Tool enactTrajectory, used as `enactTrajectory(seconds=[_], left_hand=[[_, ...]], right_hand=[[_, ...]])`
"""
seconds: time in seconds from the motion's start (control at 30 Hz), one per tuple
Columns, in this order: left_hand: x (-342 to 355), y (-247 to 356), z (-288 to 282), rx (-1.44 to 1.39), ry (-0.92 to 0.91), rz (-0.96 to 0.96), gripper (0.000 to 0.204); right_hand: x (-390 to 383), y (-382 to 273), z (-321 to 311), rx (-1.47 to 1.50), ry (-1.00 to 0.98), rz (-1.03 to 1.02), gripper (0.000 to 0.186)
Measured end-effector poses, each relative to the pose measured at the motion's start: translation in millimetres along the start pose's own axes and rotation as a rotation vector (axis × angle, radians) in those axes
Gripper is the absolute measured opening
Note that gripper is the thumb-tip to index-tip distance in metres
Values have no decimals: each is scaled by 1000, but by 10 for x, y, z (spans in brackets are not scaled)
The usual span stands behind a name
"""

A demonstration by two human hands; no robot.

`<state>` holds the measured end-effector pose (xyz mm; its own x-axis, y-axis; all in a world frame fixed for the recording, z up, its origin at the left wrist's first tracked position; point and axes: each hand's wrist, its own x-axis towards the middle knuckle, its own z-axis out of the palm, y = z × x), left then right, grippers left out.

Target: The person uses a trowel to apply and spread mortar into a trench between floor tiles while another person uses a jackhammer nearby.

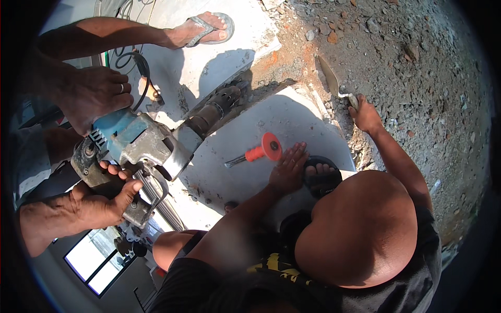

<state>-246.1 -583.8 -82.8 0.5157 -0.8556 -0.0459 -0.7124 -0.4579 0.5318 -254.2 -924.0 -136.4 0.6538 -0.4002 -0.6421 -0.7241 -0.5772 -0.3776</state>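
My left hand [290,166] lies flat on the pale concrete slab [250,125], fingers stretched out and holding nothing. Just beside its fingertips rests a cold chisel [255,154] with an orange-red grip and round hand guard. On the right, my right hand [367,116] is closed around the handle of a trowel [329,77], whose blade tilts over rubble at the slab's broken edge. To my left, a co-worker's hands [99,96] hold a blue-and-grey demolition hammer [151,146]. Its front end points down at a crack in the slab; the tip is hard to make out.
Loose soil and stones [417,104] spread along the right. A co-worker's foot in a grey flip-flop [211,28] stands at the top. A dark cable [146,78] loops on the left. My sandalled foot [321,176] and bent knee [360,229] are close to my left hand.
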Motion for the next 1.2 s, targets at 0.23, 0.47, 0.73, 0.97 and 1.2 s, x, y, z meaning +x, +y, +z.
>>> enactTrajectory(seconds=[0.23, 0.47, 0.73, 0.97, 1.2], left_hand=[[-18, 0, 19, 24, -12, -1, 46], [-2, 11, 10, 21, -7, 4, 44], [10, 32, -34, 16, -40, -9, 47], [-9, 7, -9, 19, -37, -6, 49], [-18, 8, 3, 18, -39, -5, 50]], right_hand=[[5, 18, 15, -1, -23, 0, 60], [50, 90, 93, 18, -37, 13, 60], [45, 103, 123, 27, -41, 16, 66], [35, 83, 146, 43, -44, 16, 66], [69, 134, 185, 48, -63, 4, 63]])
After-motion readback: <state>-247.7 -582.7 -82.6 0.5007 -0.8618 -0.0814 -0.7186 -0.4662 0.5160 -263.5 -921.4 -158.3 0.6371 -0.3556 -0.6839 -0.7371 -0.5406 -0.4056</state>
